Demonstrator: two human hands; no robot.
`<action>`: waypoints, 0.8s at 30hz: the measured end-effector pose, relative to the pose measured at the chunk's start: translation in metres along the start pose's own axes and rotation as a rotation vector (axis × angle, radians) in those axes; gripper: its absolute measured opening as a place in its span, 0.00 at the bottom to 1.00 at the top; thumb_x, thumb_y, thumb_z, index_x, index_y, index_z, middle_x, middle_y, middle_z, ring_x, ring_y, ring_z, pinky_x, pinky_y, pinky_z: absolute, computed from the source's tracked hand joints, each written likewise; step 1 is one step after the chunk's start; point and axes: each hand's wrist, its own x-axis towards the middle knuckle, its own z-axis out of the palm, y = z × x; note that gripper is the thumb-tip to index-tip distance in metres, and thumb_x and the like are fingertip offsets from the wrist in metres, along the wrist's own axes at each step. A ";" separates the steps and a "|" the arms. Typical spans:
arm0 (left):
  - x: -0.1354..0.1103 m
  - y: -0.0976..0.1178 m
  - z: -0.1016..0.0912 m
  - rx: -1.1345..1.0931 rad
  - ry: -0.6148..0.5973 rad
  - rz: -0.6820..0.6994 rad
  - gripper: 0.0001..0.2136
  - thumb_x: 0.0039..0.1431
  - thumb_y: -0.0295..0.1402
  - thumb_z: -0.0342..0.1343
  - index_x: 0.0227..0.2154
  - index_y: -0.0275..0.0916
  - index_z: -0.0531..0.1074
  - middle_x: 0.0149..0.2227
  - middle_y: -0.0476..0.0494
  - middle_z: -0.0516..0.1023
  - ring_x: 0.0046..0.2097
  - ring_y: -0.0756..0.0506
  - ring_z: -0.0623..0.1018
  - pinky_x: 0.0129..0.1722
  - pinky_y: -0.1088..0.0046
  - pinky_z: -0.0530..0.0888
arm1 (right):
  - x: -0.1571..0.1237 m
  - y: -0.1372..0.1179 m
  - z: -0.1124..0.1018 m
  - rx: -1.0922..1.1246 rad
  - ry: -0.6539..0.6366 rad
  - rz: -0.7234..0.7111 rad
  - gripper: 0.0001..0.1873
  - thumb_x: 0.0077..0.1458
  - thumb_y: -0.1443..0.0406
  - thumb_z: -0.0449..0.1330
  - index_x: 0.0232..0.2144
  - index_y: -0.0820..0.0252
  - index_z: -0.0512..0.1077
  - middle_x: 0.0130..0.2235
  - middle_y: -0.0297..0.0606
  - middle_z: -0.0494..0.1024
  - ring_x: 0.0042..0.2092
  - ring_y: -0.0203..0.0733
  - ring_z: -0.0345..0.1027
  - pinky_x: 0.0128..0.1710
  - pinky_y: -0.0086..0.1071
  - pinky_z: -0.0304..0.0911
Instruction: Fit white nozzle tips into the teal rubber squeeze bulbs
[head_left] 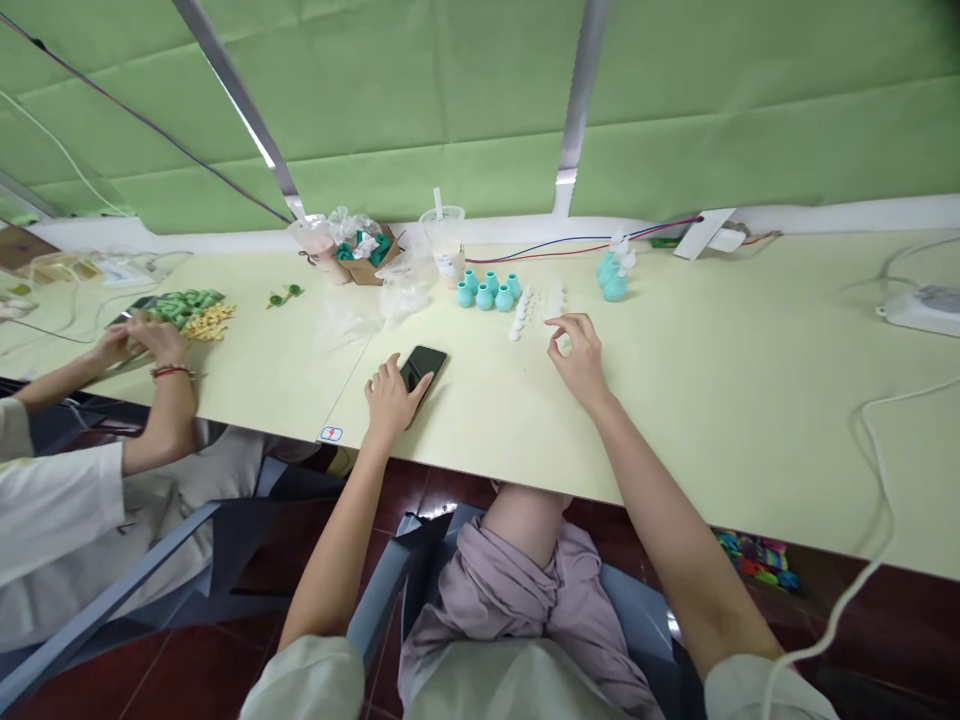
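My left hand (pixel 390 398) is on a black smartphone (pixel 424 366) lying flat near the table's front edge, thumb across its face and fingers along its far left side. Over the table to the right, my right hand (pixel 580 360) has its thumb and index finger curved with a gap between the tips. Just beyond its fingertips, small white pieces (pixel 519 316) lie in rows. Several turquoise round bottle-shaped pieces (pixel 484 296) with open necks stand behind them. Farther right is another group of turquoise pieces (pixel 615 286) with whitish tops.
A lidded cup with a straw (pixel 447 250), plastic bags (pixel 405 290) and a cardboard box (pixel 367 270) stand along the back. At left, a co-worker's hands (pixel 150 338) are beside green pieces (pixel 191 305) and yellow pieces (pixel 210 322). A white cable (pixel 885 490) hangs over the right side.
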 end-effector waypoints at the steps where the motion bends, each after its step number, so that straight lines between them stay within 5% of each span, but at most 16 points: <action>1: -0.003 -0.004 -0.002 -0.033 0.017 0.034 0.29 0.58 0.51 0.46 0.56 0.36 0.56 0.51 0.31 0.68 0.54 0.35 0.67 0.55 0.55 0.59 | 0.000 0.000 0.001 -0.001 -0.009 -0.008 0.21 0.47 0.76 0.50 0.42 0.56 0.69 0.42 0.41 0.66 0.41 0.41 0.66 0.48 0.37 0.62; 8: -0.015 -0.030 -0.018 -0.208 -0.041 0.302 0.19 0.63 0.43 0.41 0.53 0.42 0.62 0.55 0.40 0.68 0.57 0.43 0.65 0.61 0.61 0.53 | -0.001 -0.001 0.001 -0.005 -0.026 -0.016 0.19 0.50 0.75 0.50 0.43 0.56 0.68 0.38 0.39 0.65 0.40 0.40 0.65 0.47 0.37 0.62; 24: -0.005 -0.038 -0.018 -0.149 -0.098 0.419 0.24 0.63 0.47 0.37 0.55 0.42 0.62 0.55 0.43 0.68 0.57 0.42 0.64 0.64 0.58 0.43 | -0.001 -0.001 0.001 -0.144 -0.116 0.006 0.13 0.55 0.70 0.52 0.42 0.55 0.69 0.46 0.42 0.66 0.44 0.44 0.66 0.48 0.43 0.57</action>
